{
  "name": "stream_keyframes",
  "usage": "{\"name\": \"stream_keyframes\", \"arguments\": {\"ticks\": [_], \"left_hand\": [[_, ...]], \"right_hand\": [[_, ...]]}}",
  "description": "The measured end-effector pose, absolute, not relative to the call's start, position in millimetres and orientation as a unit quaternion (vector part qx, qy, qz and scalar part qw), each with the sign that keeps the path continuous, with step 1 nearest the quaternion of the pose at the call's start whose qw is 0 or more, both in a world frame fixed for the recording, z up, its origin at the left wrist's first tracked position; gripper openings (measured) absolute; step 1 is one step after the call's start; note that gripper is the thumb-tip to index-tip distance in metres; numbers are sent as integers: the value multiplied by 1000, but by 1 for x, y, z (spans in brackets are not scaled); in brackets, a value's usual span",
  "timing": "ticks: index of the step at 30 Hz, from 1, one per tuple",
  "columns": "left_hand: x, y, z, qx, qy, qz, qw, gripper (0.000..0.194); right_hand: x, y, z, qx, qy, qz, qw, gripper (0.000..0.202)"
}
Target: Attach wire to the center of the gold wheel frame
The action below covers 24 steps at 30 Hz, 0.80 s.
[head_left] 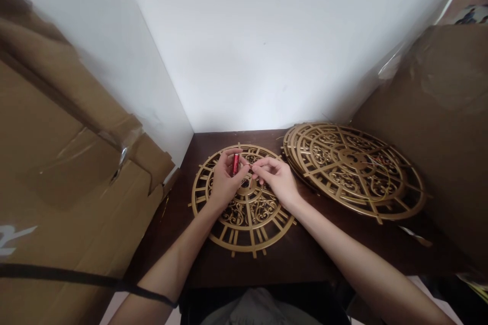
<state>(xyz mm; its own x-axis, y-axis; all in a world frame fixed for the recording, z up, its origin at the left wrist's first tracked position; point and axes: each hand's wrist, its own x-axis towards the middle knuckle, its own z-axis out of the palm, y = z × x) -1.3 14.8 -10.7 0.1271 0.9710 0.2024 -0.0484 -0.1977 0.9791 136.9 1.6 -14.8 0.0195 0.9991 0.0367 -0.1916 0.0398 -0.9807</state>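
Gold dial (248, 192) with openwork scrolls and Roman numerals lies flat on the dark tabletop (213, 274), in the middle of my view and beneath both hands. Scanning from the left on my feed, I have a large brown cardboard box (57, 172) with white print low on its side, and a black cord (76, 277) running across to the left forearm. Over the dial, the left hand (224, 177) has a small red cylinder (235, 164) held upright between thumb and fingers. Just beside it, the right hand (276, 179) has its thumb and fingers in a narrow pinch, close to the left thumb; whether anything sits between those tips is too small for me to tell. Further right I see a stack of similar gold dials (348, 161), a brush-like item (414, 235) lying near it, and at the far edge another cardboard box (438, 127).
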Motion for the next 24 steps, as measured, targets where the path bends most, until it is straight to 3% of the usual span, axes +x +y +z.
{"name": "stream_keyframes", "arguments": {"ticks": [10, 24], "left_hand": [[-1, 13, -9, 542, 403, 539, 503, 35], [-1, 11, -5, 529, 368, 545, 537, 35]], "right_hand": [[139, 4, -18, -391, -424, 570, 585, 18], [139, 1, -16, -443, -503, 508, 541, 27]]}}
